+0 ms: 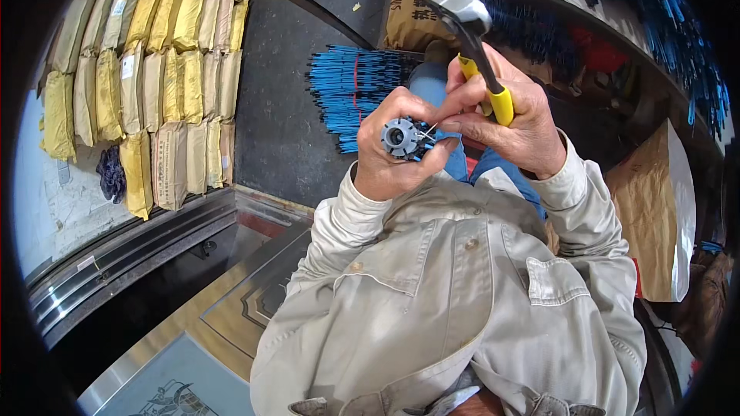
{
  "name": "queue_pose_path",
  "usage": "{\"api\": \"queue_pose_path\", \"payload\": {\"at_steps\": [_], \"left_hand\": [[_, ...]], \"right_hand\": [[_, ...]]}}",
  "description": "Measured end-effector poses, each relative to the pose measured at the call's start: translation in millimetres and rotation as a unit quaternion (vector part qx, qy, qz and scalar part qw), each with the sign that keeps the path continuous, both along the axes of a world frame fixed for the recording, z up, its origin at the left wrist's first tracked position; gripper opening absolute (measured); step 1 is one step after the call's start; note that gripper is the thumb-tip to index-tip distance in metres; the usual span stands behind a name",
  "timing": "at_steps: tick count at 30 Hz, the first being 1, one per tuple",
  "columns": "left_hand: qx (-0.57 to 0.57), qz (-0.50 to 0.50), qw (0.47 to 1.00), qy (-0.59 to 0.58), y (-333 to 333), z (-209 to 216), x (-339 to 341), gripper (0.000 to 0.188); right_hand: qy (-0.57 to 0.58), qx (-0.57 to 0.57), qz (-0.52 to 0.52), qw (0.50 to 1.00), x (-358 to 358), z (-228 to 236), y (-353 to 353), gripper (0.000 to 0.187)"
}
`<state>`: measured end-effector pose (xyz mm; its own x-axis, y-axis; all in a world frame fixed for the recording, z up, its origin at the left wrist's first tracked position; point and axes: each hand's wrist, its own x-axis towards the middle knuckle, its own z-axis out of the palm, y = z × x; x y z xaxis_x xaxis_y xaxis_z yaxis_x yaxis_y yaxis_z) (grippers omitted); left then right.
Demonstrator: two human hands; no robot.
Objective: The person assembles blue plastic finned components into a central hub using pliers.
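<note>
Hammer (478,54) and cylinder (397,137) held

The left hand (385,163) wraps its fingers around the cylinder; the right hand (528,119) holds the hammer, its fingers pinching a strand (426,134) beside the cylinder. Beyond are blue rods (339,92); farther left, packages (146,85).

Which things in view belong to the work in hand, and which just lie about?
In the work:
grey-ended piece in the left hand
hammer in the right hand
possibly blue rods on the floor

Apparently lying about:
stacked packages
dark crumpled bundle
brown paper
</note>
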<state>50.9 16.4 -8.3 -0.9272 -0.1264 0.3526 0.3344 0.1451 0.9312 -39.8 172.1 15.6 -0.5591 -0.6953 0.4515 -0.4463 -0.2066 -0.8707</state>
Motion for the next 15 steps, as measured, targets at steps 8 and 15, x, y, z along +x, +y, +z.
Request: {"api": "queue_pose_path", "payload": {"at_steps": [8,15], "left_hand": [[-0.031,0.027,0.999,0.006,1,-6,-1,0.024],[-0.008,-0.008,1.0,-0.012,-1,0,-1,0.023]], "right_hand": [[0.097,0.018,-0.195,0.976,42,4,1,0.015],[-0.17,0.038,0.023,0.984,8,-5,-2,0.02]]}}
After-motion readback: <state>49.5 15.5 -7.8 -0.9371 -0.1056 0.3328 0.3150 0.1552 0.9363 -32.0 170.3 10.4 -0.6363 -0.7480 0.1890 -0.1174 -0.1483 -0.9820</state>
